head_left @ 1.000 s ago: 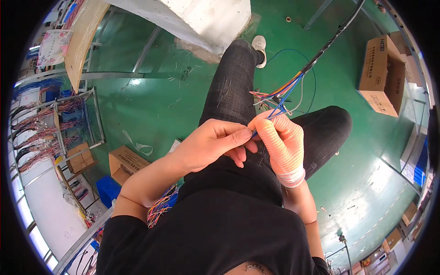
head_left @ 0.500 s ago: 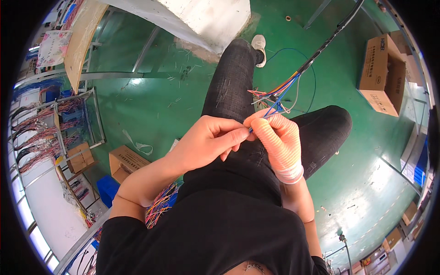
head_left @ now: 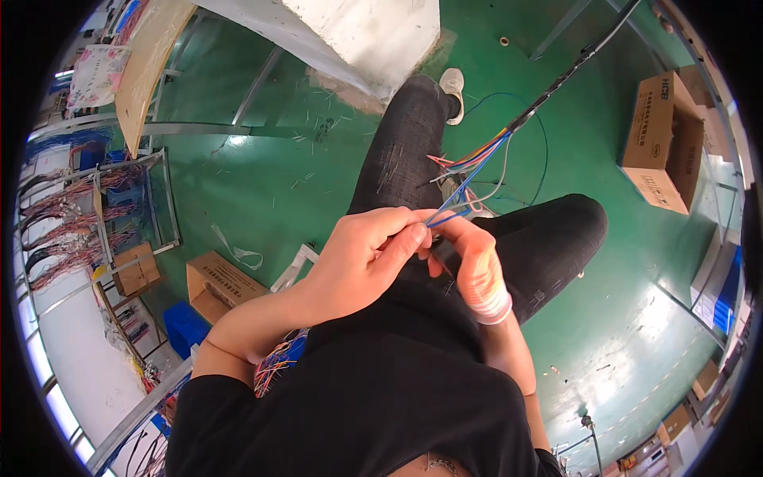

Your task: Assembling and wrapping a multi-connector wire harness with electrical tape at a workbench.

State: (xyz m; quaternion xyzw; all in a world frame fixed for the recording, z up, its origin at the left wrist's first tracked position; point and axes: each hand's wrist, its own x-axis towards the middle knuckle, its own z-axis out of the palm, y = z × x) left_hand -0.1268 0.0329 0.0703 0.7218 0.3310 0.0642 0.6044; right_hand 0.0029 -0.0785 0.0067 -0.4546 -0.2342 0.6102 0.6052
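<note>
A black cable (head_left: 574, 65) runs in from the upper right and fans into thin coloured wires (head_left: 474, 159) over my lap. My left hand (head_left: 362, 258) pinches the blue wire ends with thumb and fingers. My right hand (head_left: 473, 262), in a pale orange glove, meets it from the right and holds the same wire ends. Both hands sit above my black trousers (head_left: 548, 234). What the fingertips grip is partly hidden by the fingers.
A green floor surrounds me. Cardboard boxes lie at lower left (head_left: 218, 282) and upper right (head_left: 660, 139). A rack of wire harnesses (head_left: 75, 222) stands at the left. A white pillar base (head_left: 358, 36) is ahead. A bundle of coloured wires (head_left: 274, 366) hangs by my left elbow.
Both hands have shifted slightly lower and left together while still working the wire ends; the fingers have regripped a little.
</note>
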